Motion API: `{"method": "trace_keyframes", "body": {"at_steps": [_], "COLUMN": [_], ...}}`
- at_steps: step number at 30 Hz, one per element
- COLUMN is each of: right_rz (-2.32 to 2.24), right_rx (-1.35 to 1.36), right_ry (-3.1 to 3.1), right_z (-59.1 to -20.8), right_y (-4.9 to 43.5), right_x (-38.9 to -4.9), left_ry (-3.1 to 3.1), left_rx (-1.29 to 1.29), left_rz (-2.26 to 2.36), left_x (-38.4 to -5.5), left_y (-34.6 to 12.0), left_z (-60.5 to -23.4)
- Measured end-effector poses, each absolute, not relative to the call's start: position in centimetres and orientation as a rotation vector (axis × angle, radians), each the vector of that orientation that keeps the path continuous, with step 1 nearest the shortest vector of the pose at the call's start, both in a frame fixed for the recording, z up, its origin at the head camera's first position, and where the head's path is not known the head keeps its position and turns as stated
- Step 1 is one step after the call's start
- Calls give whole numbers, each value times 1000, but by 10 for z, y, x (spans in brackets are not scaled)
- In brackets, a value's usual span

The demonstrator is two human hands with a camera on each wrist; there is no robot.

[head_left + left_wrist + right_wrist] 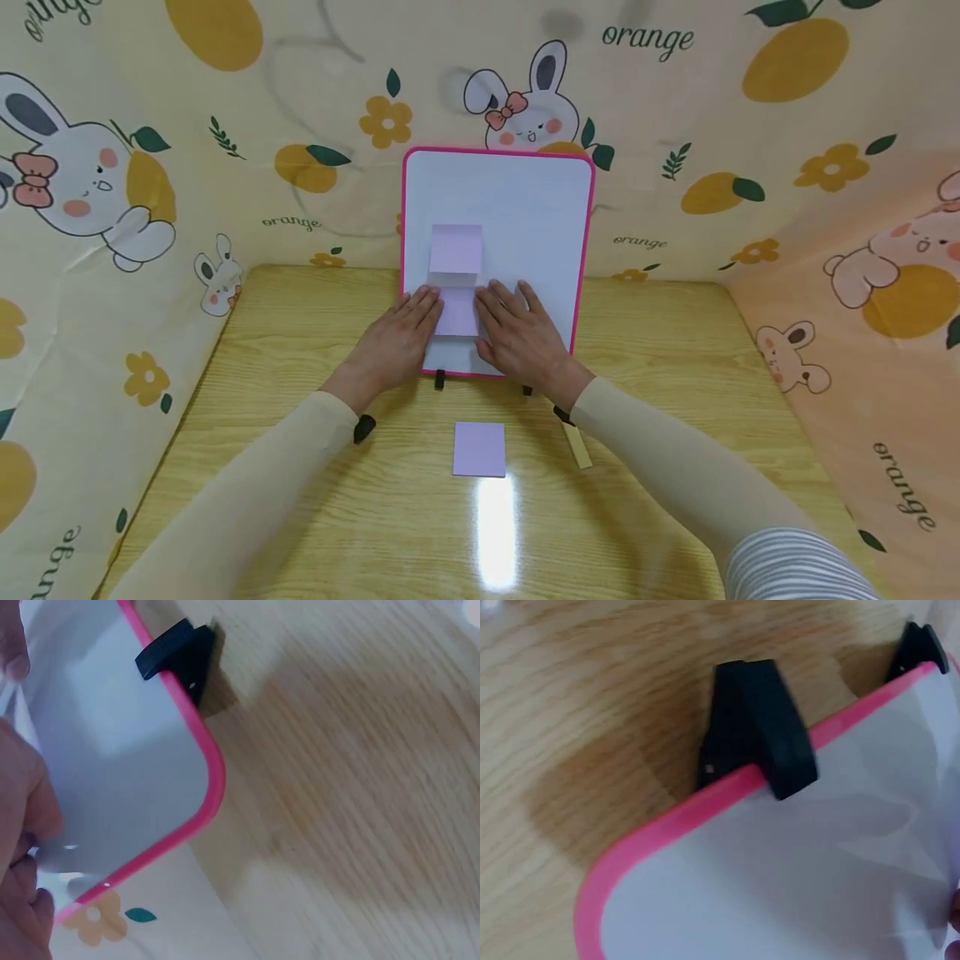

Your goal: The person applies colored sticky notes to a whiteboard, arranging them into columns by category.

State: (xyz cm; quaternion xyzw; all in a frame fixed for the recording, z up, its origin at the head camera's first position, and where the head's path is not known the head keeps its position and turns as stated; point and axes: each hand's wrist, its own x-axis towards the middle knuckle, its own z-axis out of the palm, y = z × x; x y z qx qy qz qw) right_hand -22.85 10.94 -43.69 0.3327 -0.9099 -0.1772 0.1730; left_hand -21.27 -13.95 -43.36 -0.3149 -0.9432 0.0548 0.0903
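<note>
A whiteboard [525,208] with a pink rim stands upright on the table. Two light purple sticky notes are on its face, an upper one [456,248] and, just below it, a lower one [458,312]. My left hand [401,337] rests on the board with extended fingers at the lower note's left edge. On the opposite edge lie the fingertips of my right hand [522,337], also extended. In the left wrist view, part of the left hand [19,817] shows against the board. Only fingertips [955,911] of the right hand enter the right wrist view.
Black stand clips [757,727] grip the board's bottom edge. A purple square of paper [479,450] lies on the wooden table [315,517] in front, with a yellow strip [577,446] near the right wrist. Printed cloth [465,33] walls the table's back and sides.
</note>
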Motion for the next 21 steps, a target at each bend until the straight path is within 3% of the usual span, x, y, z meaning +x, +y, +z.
{"method": "trace_keyframes", "body": {"at_steps": [10,21], "right_rz": [-550,-512], "right_rx": [933,948], "right_ry": [-2617,-2562], "right_z": [-441,-440], "right_y": [113,104], "right_x": [-224,-225], "left_ry": [-2796,-2804], "left_rx": [-1013,-960], "left_rz": [159,221], "left_x": [-219,-216], "left_y": [-119,-148], "left_z": [-443,-449]}}
